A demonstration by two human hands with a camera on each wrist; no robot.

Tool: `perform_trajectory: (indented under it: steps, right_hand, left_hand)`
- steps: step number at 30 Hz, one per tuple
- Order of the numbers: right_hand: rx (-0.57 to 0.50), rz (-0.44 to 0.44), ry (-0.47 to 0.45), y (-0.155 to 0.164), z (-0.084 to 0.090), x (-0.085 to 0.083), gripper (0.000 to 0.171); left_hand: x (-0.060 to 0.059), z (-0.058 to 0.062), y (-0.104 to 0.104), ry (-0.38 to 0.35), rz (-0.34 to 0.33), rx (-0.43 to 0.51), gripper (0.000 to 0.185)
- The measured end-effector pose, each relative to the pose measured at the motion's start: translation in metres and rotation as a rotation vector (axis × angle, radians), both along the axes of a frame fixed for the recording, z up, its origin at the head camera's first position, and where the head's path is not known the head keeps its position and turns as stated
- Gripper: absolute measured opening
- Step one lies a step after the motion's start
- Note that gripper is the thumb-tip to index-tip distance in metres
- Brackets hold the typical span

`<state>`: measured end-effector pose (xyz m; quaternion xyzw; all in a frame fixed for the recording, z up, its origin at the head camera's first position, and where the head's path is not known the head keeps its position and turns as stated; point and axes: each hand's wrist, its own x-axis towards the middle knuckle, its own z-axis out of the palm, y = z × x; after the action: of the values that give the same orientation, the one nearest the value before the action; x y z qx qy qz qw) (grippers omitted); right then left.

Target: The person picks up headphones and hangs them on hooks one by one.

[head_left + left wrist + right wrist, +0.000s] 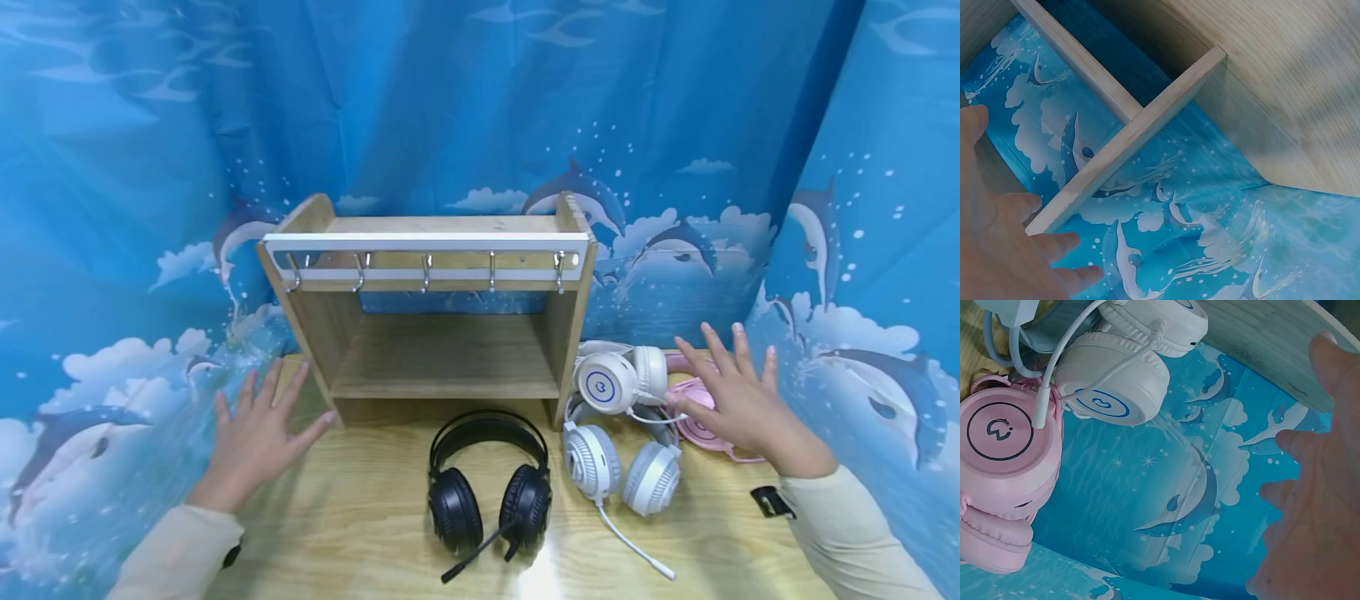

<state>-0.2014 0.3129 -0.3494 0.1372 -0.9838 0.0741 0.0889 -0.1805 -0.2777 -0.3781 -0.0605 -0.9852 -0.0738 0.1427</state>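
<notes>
My left hand (258,437), fingers spread, hovers left of the wooden shelf (450,354) and holds nothing. In the left wrist view its fingers (1063,247) show beside the shelf's edge. My right hand (738,400) is spread over the pink headset (697,412), also holding nothing; I cannot tell whether it touches. Beside it a white headset with a blue ring logo (603,383) leans by the shelf's right side. A grey-white headset (592,462) with its microphone out lies in front. A black headset (453,508) lies before the shelf, microphone toward me.
A white rail with several metal hooks (424,273) runs across the shelf's upper front. Blue dolphin-print cloth (465,108) hangs behind and covers both sides. Everything stands on a light wooden tabletop (360,517). Part of the pink headset is hidden by my right hand in the head view.
</notes>
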Motion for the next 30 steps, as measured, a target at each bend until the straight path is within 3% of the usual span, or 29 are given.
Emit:
perform_trajectory:
  steps: [9,15,24,30]
  right_hand:
    - [-0.001,0.005,-0.010,-0.002,0.001,0.003,0.084]
    - [-0.043,0.017,-0.039,-0.005,-0.005,0.004,0.080]
    - [-0.090,0.067,-0.026,-0.010,-0.020,0.006,0.079]
    - [-0.112,0.104,-0.047,-0.022,-0.031,0.015,0.077]
  left_hand:
    - [0.000,0.001,0.000,0.010,0.021,0.010,0.086]
    - [-0.007,0.005,-0.003,0.013,0.025,0.075,0.086]
    - [-0.019,0.017,-0.007,0.008,0.049,0.185,0.087]
    - [-0.028,0.035,-0.006,0.042,0.067,0.250,0.094]
